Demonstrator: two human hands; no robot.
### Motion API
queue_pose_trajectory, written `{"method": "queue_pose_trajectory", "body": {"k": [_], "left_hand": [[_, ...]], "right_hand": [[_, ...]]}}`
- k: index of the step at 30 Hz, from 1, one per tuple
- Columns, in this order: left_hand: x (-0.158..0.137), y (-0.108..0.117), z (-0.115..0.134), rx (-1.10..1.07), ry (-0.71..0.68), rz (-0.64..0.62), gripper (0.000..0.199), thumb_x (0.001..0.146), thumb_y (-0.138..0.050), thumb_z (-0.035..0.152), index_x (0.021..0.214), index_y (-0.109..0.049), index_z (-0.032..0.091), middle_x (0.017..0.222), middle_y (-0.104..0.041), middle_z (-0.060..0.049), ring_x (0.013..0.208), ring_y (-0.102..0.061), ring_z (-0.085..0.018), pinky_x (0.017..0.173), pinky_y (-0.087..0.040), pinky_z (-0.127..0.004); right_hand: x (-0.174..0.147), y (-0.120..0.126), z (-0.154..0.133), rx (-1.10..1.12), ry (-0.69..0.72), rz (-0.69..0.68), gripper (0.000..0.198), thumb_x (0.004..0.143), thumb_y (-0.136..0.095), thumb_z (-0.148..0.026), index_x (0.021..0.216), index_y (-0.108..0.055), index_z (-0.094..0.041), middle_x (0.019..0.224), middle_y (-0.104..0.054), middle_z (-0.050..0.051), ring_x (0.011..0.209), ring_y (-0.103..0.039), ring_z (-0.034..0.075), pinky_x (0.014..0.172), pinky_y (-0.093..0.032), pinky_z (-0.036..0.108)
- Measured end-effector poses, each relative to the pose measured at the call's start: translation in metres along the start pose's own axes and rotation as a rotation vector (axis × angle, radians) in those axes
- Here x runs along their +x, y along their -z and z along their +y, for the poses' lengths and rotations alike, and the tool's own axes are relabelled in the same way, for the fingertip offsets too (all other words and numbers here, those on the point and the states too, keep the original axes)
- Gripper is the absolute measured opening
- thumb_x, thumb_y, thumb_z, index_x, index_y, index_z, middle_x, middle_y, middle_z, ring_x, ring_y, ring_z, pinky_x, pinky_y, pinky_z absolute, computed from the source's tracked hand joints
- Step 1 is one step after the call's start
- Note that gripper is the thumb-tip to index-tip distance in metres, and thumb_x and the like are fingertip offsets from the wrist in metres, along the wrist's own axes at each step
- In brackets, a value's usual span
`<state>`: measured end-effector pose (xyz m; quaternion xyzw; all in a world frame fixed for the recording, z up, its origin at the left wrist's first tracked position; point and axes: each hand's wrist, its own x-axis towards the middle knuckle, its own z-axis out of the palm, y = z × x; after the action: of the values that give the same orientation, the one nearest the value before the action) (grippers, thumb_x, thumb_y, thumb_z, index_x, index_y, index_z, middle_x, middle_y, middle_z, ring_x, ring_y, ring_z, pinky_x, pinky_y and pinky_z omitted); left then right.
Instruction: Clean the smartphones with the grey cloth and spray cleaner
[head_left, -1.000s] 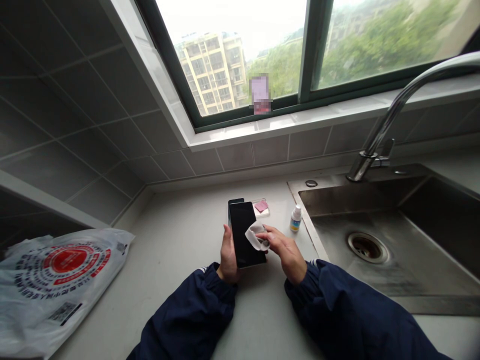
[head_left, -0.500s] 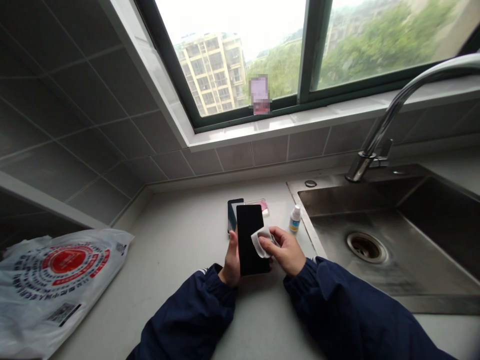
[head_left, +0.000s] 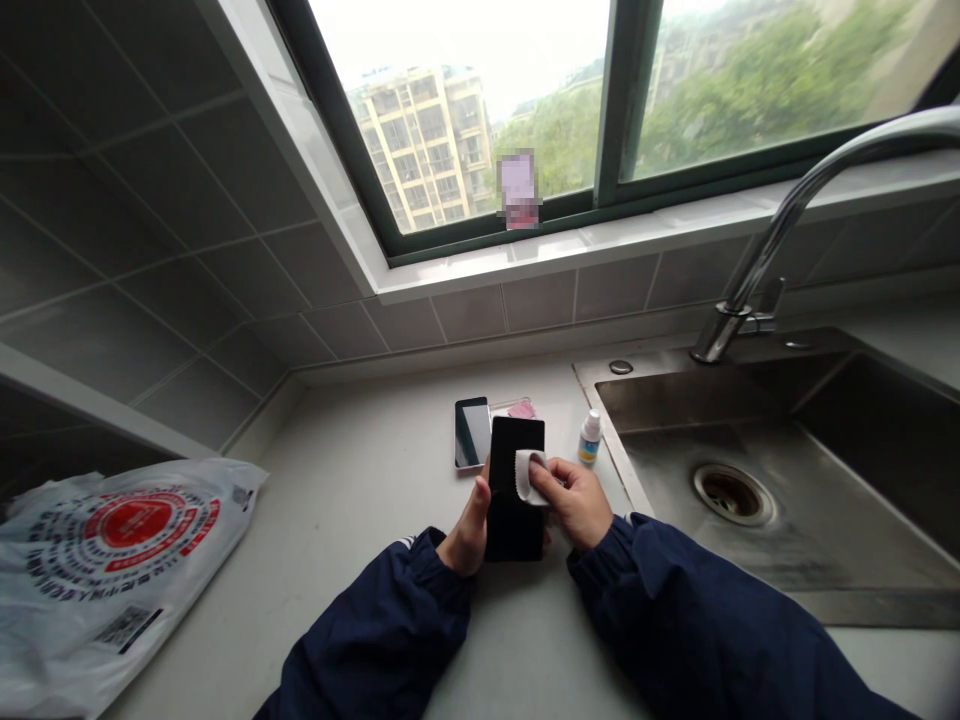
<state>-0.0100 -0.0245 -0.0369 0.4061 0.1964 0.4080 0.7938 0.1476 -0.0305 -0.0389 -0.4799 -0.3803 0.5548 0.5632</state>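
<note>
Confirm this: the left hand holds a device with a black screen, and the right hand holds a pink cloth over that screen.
Wrong colour: the head view shows that the cloth in the right hand is white, not pink. The rest stands: the left hand holds the device.

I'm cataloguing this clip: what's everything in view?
Held smartphone: 1, black, centre
Cloth: 1, white, over screen
Second smartphone: 1, dark, behind
Case: 1, clear, behind
Slip: 1, pink, behind
Bottle: 1, white, centre-right
Sink: 1, silver, right
Faucet: 1, chrome, right
Plastic bag: 1, white, left
Window: 1, green-framed, back
Buildings: count unclear, beige, outside
Trees: several, green, outside
Tiles: many, grey, walls
Countertop: 1, white, centre
Left hand: 1, navy-sleeved, holding smartphone
Right hand: 1, navy-sleeved, gripping cloth
</note>
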Motion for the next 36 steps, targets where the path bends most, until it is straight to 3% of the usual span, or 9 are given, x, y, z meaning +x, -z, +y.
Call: {"method": "queue_pose_trajectory", "body": {"k": [4, 10, 15, 19, 24, 28, 31, 33, 36], "left_hand": [[-0.004, -0.005, 0.005, 0.175, 0.055, -0.07, 0.087, 0.086, -0.045, 0.074, 0.156, -0.018, 0.03, 0.123, -0.062, -0.018, 0.073, -0.071, -0.025, 0.064, -0.06, -0.041], [-0.006, -0.009, 0.006, 0.251, 0.081, -0.1, 0.091, 0.083, -0.044, 0.077, 0.155, -0.015, 0.029, 0.101, -0.066, -0.013, 0.071, -0.07, -0.025, 0.061, -0.059, -0.038], [-0.006, -0.007, 0.006, 0.258, 0.075, -0.088, 0.089, 0.083, -0.048, 0.075, 0.155, -0.018, 0.031, 0.112, -0.064, -0.015, 0.072, -0.071, -0.024, 0.062, -0.06, -0.038], [-0.004, -0.006, 0.005, 0.164, 0.073, -0.1, 0.089, 0.084, -0.046, 0.076, 0.155, -0.02, 0.028, 0.106, -0.067, -0.015, 0.07, -0.072, -0.025, 0.06, -0.06, -0.039], [0.001, -0.003, 0.004, -0.011, 0.056, -0.054, 0.083, 0.085, -0.047, 0.074, 0.149, -0.035, 0.022, 0.118, -0.066, -0.018, 0.078, -0.072, -0.028, 0.064, -0.06, -0.041], [0.003, -0.001, 0.004, -0.066, 0.041, -0.041, 0.08, 0.088, -0.042, 0.073, 0.149, -0.036, 0.021, 0.118, -0.067, -0.017, 0.079, -0.072, -0.028, 0.071, -0.059, -0.044], [0.005, -0.005, 0.006, -0.084, -0.042, 0.055, 0.077, 0.091, -0.044, 0.068, 0.15, -0.036, 0.02, 0.121, -0.066, -0.017, 0.096, -0.07, -0.032, 0.086, -0.056, -0.048], [0.007, -0.009, 0.009, -0.115, -0.087, 0.105, 0.075, 0.092, -0.044, 0.066, 0.148, -0.038, 0.017, 0.121, -0.066, -0.017, 0.104, -0.067, -0.033, 0.092, -0.053, -0.049], [0.008, -0.015, 0.013, -0.179, -0.104, 0.142, 0.073, 0.093, -0.041, 0.066, 0.144, -0.043, 0.014, 0.12, -0.067, -0.018, 0.108, -0.066, -0.034, 0.095, -0.05, -0.051]], "right_hand": [[0.003, 0.002, 0.004, 0.013, -0.002, 0.041, 0.057, 0.074, -0.069, -0.072, 0.064, -0.063, -0.016, 0.055, -0.058, 0.001, 0.049, -0.048, 0.012, 0.046, -0.034, 0.024], [0.005, 0.003, 0.005, 0.071, -0.053, 0.131, 0.061, 0.074, -0.064, -0.078, 0.063, -0.067, -0.018, 0.051, -0.057, 0.002, 0.049, -0.055, 0.017, 0.044, -0.039, 0.026], [0.006, 0.004, 0.003, 0.097, -0.084, 0.149, 0.06, 0.075, -0.064, -0.077, 0.066, -0.069, -0.018, 0.048, -0.056, 0.002, 0.051, -0.057, 0.017, 0.045, -0.041, 0.027], [0.006, 0.002, 0.001, 0.092, -0.066, 0.062, 0.059, 0.075, -0.066, -0.075, 0.07, -0.07, -0.016, 0.059, -0.064, 0.004, 0.056, -0.059, 0.018, 0.052, -0.044, 0.028], [0.002, -0.001, -0.003, 0.042, -0.004, -0.06, 0.052, 0.074, -0.074, -0.066, 0.09, -0.073, -0.016, 0.08, -0.071, 0.006, 0.069, -0.063, 0.02, 0.061, -0.048, 0.029], [0.0, 0.0, -0.003, -0.01, -0.006, -0.131, 0.046, 0.07, -0.081, -0.058, 0.087, -0.067, -0.018, 0.071, -0.064, 0.0, 0.061, -0.058, 0.016, 0.054, -0.046, 0.026], [-0.001, -0.001, -0.003, -0.034, -0.005, -0.204, 0.043, 0.068, -0.084, -0.049, 0.087, -0.06, -0.019, 0.068, -0.06, -0.004, 0.055, -0.055, 0.013, 0.053, -0.046, 0.025], [-0.004, -0.003, -0.002, 0.005, 0.021, -0.271, 0.049, 0.064, -0.088, -0.041, 0.096, -0.057, -0.02, 0.079, -0.064, -0.002, 0.065, -0.061, 0.015, 0.062, -0.05, 0.027], [-0.009, -0.008, -0.002, 0.067, 0.049, -0.35, 0.074, 0.057, -0.091, -0.031, 0.118, -0.051, -0.021, 0.102, -0.065, 0.004, 0.089, -0.066, 0.021, 0.079, -0.053, 0.033]]}}
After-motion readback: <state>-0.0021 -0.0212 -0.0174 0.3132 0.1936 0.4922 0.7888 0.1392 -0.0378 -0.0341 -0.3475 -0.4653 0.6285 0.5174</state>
